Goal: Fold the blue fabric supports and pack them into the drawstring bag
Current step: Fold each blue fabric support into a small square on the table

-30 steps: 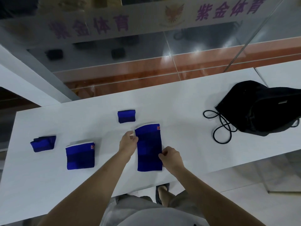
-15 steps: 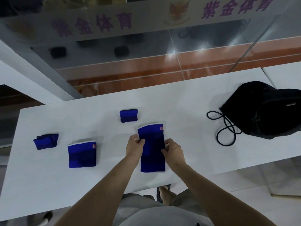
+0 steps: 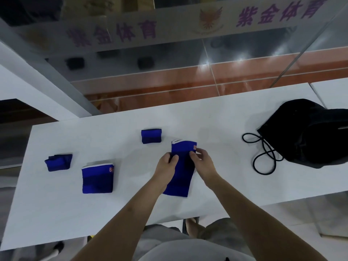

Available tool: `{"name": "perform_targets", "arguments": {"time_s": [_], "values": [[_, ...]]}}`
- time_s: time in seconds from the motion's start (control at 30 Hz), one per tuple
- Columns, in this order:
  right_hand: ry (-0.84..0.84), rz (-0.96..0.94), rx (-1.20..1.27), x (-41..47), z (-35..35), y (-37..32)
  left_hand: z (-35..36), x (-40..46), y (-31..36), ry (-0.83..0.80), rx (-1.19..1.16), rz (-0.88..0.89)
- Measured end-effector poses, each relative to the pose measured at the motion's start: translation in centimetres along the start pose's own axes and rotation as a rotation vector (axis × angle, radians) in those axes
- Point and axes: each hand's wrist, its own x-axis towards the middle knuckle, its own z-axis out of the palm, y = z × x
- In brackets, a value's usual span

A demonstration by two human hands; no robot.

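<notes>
A long blue fabric support (image 3: 181,178) lies lengthwise on the white table (image 3: 216,119), its white-trimmed far end slightly raised. My left hand (image 3: 166,167) grips its left edge near the middle. My right hand (image 3: 202,162) pinches its right edge just below the red logo. A folded blue support (image 3: 98,178) lies to the left, a small folded one (image 3: 58,162) further left, and another small one (image 3: 151,136) behind. The black drawstring bag (image 3: 308,132) sits at the right, its cord (image 3: 263,153) looped on the table.
The table's near edge runs just below the long support. A glass wall with purple lettering stands beyond the far edge. A second white surface (image 3: 331,91) adjoins at the far right.
Both hands have slid up the long support toward its far end. The support has tilted slightly and its far end has lifted a little.
</notes>
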Motion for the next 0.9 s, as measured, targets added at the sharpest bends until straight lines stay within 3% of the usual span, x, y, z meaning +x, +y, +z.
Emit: {"name": "perform_targets", "arguments": {"time_s": [0.1, 0.3, 0.43, 0.57, 0.7, 0.9], "values": [[-0.076, 0.016, 0.236, 0.2, -0.5, -1.6, -0.4, -0.7, 1.2, 0.014, -0.003, 0.064], [-0.032, -0.262, 0.275, -1.5, -1.1, -5.9, -2.3, -1.4, 2.7, 0.095, -0.202, 0.270], [0.026, -0.596, 0.078, -3.7, -2.4, -7.9, -3.1, -2.1, 3.3, 0.156, -0.202, 0.439], [0.017, -0.908, -0.280, -4.5, -4.5, -4.9, -3.8, -2.8, 1.2, 0.120, -0.016, 0.563], [-0.085, -0.921, -0.555, -4.1, -5.7, 1.1, -3.2, -3.3, -3.9, 0.006, 0.197, 0.436], [-0.182, -0.603, -0.559, -4.6, -5.5, 5.3, -1.0, -5.0, -8.1, -0.063, 0.226, 0.227]]}}
